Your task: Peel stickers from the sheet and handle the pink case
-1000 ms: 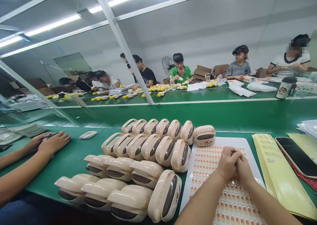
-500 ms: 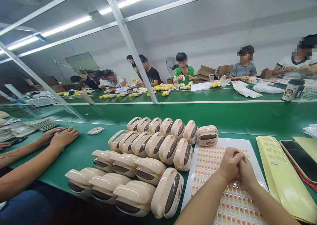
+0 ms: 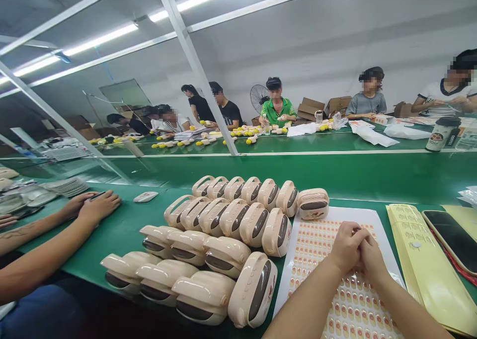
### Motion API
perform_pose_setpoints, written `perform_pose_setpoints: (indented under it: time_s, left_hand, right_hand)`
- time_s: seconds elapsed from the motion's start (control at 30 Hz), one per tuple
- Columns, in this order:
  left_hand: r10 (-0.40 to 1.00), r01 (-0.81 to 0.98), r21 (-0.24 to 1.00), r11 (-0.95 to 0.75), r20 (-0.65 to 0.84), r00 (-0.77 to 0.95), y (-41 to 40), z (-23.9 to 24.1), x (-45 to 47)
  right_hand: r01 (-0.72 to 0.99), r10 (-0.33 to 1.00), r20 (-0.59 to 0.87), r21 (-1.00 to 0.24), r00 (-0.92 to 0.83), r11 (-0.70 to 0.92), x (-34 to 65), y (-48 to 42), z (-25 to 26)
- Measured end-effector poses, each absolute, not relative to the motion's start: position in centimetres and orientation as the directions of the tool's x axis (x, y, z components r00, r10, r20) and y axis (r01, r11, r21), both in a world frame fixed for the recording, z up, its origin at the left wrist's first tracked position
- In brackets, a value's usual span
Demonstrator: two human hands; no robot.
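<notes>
The wearer's two hands are clasped together, the left hand (image 3: 346, 245) and the right hand (image 3: 372, 262) with fingers folded into each other. Whether they rest on the sticker sheet (image 3: 337, 213) below or sit just above it, I cannot tell. That one white sheet lies flat on the green tabletop (image 3: 126, 229) in front of the wearer. Its long side edges run away from the wearer, and its near end leaves the frame. Its many small orange-and-cream oval stickers (image 3: 309, 247) stand in rows, too many behind the arms to count, each with its long axis pointing away from the wearer.

Left of the sheet are twenty beige handled casings (image 3: 203, 296): six in the back row plus one lone casing (image 3: 313, 204) by the sheet's far left corner, six in the next row, three in the third and four in front. The lone one lies crosswise, dark window toward the wearer.

To the sheet's right are folded yellow papers (image 3: 428, 284) with one small white disc (image 3: 416, 245) on top, then one phone (image 3: 452, 239), its long axis slanting. At far left, a co-worker's hand (image 3: 100, 207) rests near one white oval piece (image 3: 145, 197).
</notes>
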State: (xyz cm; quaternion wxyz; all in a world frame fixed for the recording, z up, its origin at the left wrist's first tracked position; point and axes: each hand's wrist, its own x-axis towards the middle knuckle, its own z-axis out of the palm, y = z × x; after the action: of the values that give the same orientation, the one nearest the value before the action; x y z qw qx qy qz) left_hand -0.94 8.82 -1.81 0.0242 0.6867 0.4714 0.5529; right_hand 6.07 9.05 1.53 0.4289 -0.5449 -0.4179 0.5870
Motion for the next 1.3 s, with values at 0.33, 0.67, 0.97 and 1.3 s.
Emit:
perform_pose_setpoints:
  time_s: [0.33,0.67,0.97,1.3]
  left_hand:
    - [0.696,0.622,0.569,-0.538,0.716,-0.054,8.82,-1.73,-0.98]
    - [0.68,0.62,0.555,-0.555,0.732,-0.047,8.78,-1.77,-0.98]
    - [0.706,0.621,0.577,-0.53,0.706,-0.054,8.76,-1.75,-0.88]
    - [0.657,0.621,0.542,-0.566,0.752,-0.056,8.78,-1.57,-0.86]
  right_hand:
    - [-0.039,0.962,-0.27,-0.962,-0.046,-0.272,6.19,9.3,1.22]
    - [-0.058,0.961,-0.271,-0.96,-0.064,-0.274,6.12,9.28,1.14]
    - [-0.054,0.956,-0.285,-0.956,-0.067,-0.289,6.32,9.17,0.96]
    - [-0.062,0.941,-0.336,-0.939,-0.046,-0.339,6.12,9.04,1.44]
